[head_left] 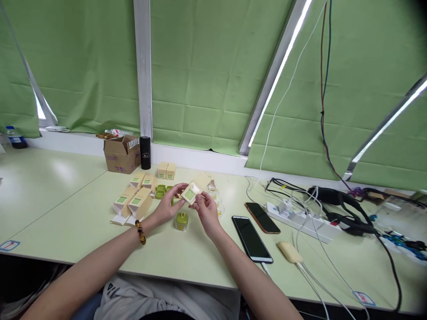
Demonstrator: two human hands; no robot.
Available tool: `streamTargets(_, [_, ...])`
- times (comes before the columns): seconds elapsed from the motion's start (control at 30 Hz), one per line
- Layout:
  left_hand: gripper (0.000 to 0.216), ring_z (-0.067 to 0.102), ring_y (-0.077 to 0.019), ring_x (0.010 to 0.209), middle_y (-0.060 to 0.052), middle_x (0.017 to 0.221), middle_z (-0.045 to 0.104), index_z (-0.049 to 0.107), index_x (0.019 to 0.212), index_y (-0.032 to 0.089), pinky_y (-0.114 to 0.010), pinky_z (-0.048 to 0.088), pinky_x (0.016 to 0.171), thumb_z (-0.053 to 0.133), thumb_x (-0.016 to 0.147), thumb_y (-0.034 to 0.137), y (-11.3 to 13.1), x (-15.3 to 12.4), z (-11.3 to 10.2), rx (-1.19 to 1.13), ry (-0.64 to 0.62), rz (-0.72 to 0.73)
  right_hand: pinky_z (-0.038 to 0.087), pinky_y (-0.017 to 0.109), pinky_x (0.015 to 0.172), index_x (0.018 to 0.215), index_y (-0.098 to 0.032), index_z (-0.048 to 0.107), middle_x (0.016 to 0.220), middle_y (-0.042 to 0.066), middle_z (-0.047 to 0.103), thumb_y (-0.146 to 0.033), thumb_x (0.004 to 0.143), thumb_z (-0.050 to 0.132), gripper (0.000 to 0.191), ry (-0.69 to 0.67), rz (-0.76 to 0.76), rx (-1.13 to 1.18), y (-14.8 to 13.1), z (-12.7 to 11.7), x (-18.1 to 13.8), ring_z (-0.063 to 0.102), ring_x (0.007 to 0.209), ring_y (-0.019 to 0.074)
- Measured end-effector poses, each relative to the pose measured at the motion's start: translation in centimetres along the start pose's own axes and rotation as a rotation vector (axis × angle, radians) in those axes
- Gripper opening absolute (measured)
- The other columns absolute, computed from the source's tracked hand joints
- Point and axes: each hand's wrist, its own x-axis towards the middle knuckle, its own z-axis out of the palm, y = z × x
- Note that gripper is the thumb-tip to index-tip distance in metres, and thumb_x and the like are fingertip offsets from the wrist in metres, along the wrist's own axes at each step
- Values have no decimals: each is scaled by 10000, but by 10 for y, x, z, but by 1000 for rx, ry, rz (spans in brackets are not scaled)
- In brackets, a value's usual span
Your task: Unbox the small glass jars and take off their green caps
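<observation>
Between my two hands, above the table, is a small cream carton (190, 194) with a green square on its face. My left hand (167, 203) grips its left side, and my right hand (207, 211) pinches its right corner. Just below them a small clear jar with a green lid (182, 221) stands upright on the table. Several open cream cartons (140, 202) lie to the left of my left hand, flaps toward me. Green lidded jars (160, 191) sit behind that hand, partly hidden. Clear round pieces (218, 202) lie behind my right hand.
Two closed cartons (166, 170) stand at the back, near a black bottle (145, 153) and a cardboard box (122, 154). On the right lie two phones (252, 239), a power strip (302, 222), a cream charger (290, 252) and tangled cables.
</observation>
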Motion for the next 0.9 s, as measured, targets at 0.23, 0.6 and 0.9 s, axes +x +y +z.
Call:
streamTargets(0.23, [500, 562, -283, 1311, -137, 1438, 595, 506, 1460, 239, -438, 442, 1106, 642, 985, 314, 0, -11, 2, -39, -22, 9, 622, 374, 781, 1165, -212, 622, 942, 44, 783, -595, 833, 787, 533, -22, 7, -74, 0, -1, -3, 717, 732, 177])
streamTargets(0.6, [496, 533, -289, 1370, -131, 1458, 576, 508, 1439, 250, -454, 420, 1153, 649, 970, 333, -6, -15, 4, -141, 13, -19, 611, 391, 811, 1194, -245, 613, 902, 40, 785, -598, 791, 828, 577, -86, -17, -129, -5, 2, -7, 726, 800, 210])
streamTargets(0.9, [526, 570, -274, 1275, -112, 1334, 605, 518, 1358, 229, -437, 469, 1090, 630, 848, 167, -3, -13, 5, -223, 18, -38, 606, 406, 872, 1214, -243, 602, 976, 58, 803, -554, 785, 852, 586, -110, -15, -102, -1, 3, -9, 747, 868, 224])
